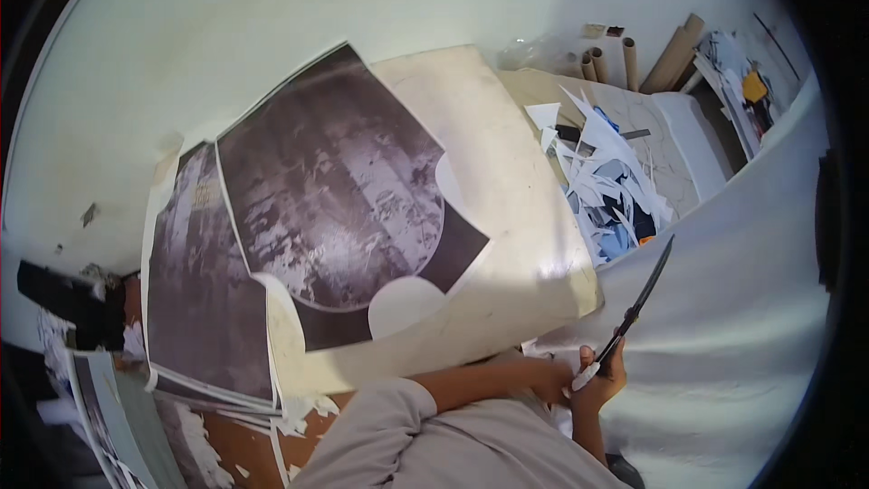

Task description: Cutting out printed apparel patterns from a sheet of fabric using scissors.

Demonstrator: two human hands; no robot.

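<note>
At the far left, a narrow dark printed sheet [204,281] lies along the left edge of the cream worktop [516,172], its pale border running down that side. Below the worktop's near left corner, white scraps [308,421] are scattered over a brown surface. Next to the right comes a large dark printed sheet [335,190] with grey, cloudy markings; its top corner reaches the worktop's far edge by the wall, and its lower end comes close to the near edge, where a pale rounded patch [407,303] fills a notch in its outline. The right part of the worktop is bare cream up to the far right corner. Just off the near edge, toward the near right corner, the left hand [554,382] is blurred beside the right wrist; whether its fingers grip anything I cannot tell. Just to its right, the right hand [605,382] is closed around the pale handles of a pair of scissors [631,312], whose long dark blades are together and slant upward, beside the worktop's near right corner and clear of its surface. Past the worktop's right edge is a tangled heap of white and bluish offcuts [602,167], with cardboard tubes [630,63] standing by the wall behind. Farthest right, a wide pale sheet [724,335] spreads beyond the scissors.
</note>
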